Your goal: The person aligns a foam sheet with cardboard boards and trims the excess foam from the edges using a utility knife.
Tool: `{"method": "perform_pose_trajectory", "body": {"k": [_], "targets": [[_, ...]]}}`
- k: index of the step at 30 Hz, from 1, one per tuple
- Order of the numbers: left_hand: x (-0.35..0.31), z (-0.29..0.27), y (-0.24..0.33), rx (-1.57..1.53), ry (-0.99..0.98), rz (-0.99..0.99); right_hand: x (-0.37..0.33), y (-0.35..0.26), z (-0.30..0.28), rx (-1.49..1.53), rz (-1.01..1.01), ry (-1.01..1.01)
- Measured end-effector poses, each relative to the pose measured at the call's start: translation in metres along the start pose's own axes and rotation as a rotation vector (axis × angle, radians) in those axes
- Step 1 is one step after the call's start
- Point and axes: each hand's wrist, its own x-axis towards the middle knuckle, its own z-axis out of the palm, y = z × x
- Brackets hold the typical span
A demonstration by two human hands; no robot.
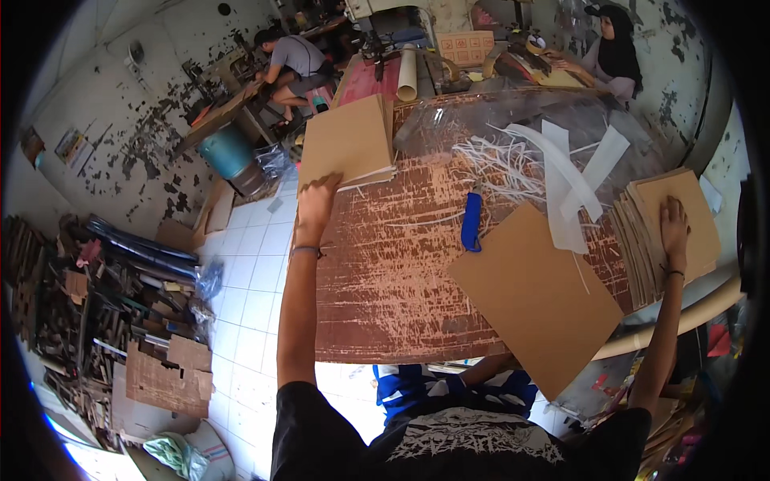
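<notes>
1. Nearest the camera, at 6 o'clock, is the wearer's black shirt (pixel 345 437) with a pale print; beyond its chest lies the worn red-brown counter (pixel 385 289). Clock positions below are taken from the counter's middle.
2. Note the state of the hands: they are well apart, one at each stack. The left hand (pixel 319 196) rests its fingers on the near edge of the left stack (pixel 346 140), at 10 o'clock; whether the thumb grips beneath cannot be told. The right hand (pixel 674 228) lies extended on top of the right stack (pixel 702 220), at 3 o'clock.
3. To steady both stacks well, press with flat fingers and spread the load; point pressure would likely dent or slide the top sheets.
4. Square the right stack before lifting, as its uneven edges could let sheets slip.
5. Inspect the sheets: plain, matt, tan and stiff-looking. The left stack shows paler layers along its near edge; the right stack fans into steps on its 9 o'clock side.
6. Watch the loose sheet (pixel 537 297) at 4 o'clock: it lies askew, one corner overhanging the counter, and a brushing forearm could shift it.
</notes>
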Motion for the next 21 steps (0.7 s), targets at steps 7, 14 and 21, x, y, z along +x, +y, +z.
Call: {"method": "perform_pose_trajectory", "body": {"k": [7,14,21], "targets": [[-0.03,-0.015,0.001,0.109,0.285,0.161,0.003,0.004,0.003,-0.028,0.001,0.034],[-0.108,-0.097,0.058,0.277,0.261,0.19,0.018,0.035,0.021,-0.117,-0.024,0.041],[-0.233,-0.138,0.14,0.03,0.106,0.219,0.063,0.138,0.049,-0.234,-0.467,0.15]]}}
